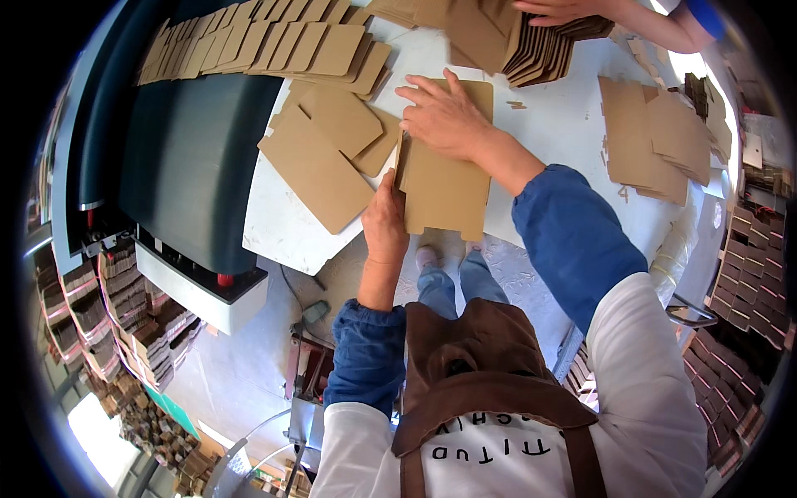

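A stack of flat brown cardboard pieces (448, 195) lies before me, its near end reaching past the edge of the white table (540, 124). On its left side my left hand (385, 222) is closed, gripping the edge with the fingers partly hidden. My right hand (444, 116) rests palm down across the upper part of the top piece, fingers apart and reaching over its left edge. Just left of the stack, several loose cardboard pieces (320, 170) overlap at angles on the table.
A dark green conveyor belt (195, 149) at left carries overlapping rows of cardboard (282, 46). Another person's hand (556, 10) touches a fanned cardboard pile (535, 54) at the far side. More cardboard sheets (635, 137) lie at right. Bundled stacks (751, 266) stand beyond the table.
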Available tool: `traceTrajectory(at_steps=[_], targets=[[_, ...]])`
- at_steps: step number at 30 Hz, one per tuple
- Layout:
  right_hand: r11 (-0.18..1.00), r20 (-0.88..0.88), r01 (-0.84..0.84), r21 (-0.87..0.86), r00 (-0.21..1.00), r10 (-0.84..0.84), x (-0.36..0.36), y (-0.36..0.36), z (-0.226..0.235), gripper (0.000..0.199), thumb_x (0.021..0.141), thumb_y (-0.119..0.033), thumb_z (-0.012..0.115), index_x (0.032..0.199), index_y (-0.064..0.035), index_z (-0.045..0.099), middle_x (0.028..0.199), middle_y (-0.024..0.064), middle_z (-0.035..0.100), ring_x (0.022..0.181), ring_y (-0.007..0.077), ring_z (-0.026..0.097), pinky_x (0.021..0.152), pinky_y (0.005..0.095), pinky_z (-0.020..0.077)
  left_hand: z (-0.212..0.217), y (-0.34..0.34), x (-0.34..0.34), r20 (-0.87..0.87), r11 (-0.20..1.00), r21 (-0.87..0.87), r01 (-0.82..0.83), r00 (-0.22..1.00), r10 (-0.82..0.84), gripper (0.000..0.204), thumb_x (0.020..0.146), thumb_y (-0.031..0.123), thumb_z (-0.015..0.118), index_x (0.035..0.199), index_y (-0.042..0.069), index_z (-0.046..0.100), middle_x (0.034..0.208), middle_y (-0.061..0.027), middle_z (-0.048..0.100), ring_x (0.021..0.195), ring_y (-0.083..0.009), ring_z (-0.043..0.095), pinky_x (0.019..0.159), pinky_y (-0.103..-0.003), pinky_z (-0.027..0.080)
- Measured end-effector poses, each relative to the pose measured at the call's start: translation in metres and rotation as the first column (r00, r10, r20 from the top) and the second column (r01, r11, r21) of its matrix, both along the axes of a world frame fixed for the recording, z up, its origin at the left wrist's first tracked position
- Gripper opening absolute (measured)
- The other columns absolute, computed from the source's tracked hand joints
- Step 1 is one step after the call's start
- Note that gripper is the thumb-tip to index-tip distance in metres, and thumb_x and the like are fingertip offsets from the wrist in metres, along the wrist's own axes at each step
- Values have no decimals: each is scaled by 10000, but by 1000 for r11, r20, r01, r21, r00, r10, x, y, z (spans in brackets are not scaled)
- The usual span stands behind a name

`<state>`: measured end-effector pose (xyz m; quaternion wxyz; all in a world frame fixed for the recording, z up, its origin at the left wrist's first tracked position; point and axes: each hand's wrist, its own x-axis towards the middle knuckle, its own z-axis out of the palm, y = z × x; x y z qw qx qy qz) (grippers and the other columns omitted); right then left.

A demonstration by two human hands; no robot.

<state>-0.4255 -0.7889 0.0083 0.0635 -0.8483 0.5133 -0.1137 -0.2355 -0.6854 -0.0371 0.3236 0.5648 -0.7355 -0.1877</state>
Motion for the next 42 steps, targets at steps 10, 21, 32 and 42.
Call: traceTrajectory(at_steps=[10,21,32,42], targets=[[926,120,-161,343,985,127,-24,-3,-6,351,950,-420,505,1026,-113,658,1051,13,616,1183,194,470,1139,540,186,-9,-1,9,-53,997,56,-52,997,55,324,894,24,553,1216,50,570,866,-183,649,760,-353,636,676,-421,503],[943,246,329,38,912,-328,-89,83,-23,312,914,-227,570,1201,-113,617,1325,64,520,1266,265,418,1088,467,283,7,7,-7,21,996,73,46,999,-48,408,865,23,586,1270,54,551,1141,-179,630,974,-342,627,839,-421,494],[782,154,606,143,767,-623,-84,218,-43,431,840,-250,675,1221,-69,591,1240,81,547,1118,277,492,940,436,374,7,70,-37,-79,962,-210,175,978,-195,421,842,79,668,1241,22,548,1215,-195,551,1078,-354,538,930,-433,439],[493,490,204,846,67,-869,-72,209,-42,369,933,-167,610,1249,1,520,896,66,635,727,167,600,665,291,492,3,36,-64,-469,604,771,201,821,325,306,925,128,629,1200,5,581,1074,-70,643,897,-151,620,842,-294,489]])
